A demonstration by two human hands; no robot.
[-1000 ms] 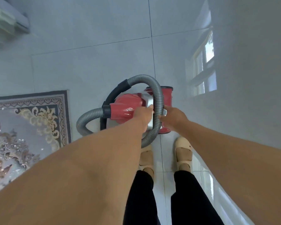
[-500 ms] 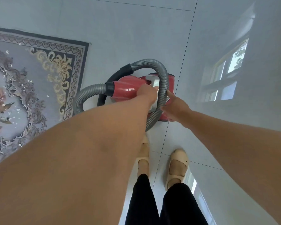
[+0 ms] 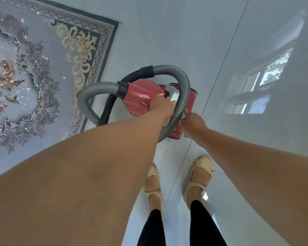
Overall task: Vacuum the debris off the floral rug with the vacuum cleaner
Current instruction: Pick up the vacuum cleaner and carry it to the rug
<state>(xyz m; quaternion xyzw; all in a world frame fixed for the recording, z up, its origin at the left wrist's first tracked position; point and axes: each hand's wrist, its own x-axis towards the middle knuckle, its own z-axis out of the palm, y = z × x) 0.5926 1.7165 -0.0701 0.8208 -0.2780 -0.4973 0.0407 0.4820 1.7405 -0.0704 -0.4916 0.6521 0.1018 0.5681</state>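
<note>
The pale tiled floor (image 3: 167, 32) fills most of the room and is glossy enough to mirror a window (image 3: 267, 75) on the right. The floral rug (image 3: 43, 68) lies far left, grey with a dark border and gold corner scrolls. Its near right edge is just beside the machine but not under it.

The vacuum cleaner (image 3: 140, 96), a red canister, is at the centre over the tiles, just ahead of the person's beige shoes (image 3: 201, 174). Its grey hose (image 3: 183, 82) is looped around the body in a coil. The left hand (image 3: 163, 107) is curled over the top of the canister at its silver handle. The right hand (image 3: 192, 121) is closed around the hose where it crosses the near side, as far as I can see (the fingers themselves are hidden). White flecks of debris (image 3: 28, 89) are scattered over the rug's centre medallion.

I'd judge this the fetching stage: the cleaner is being brought to the rug and nothing has been sucked up yet. The next move calls for setting the canister down by the rug's edge, uncoiling the hose and getting the nozzle over those flecks. No brand or lettering is legible on the machine.
</note>
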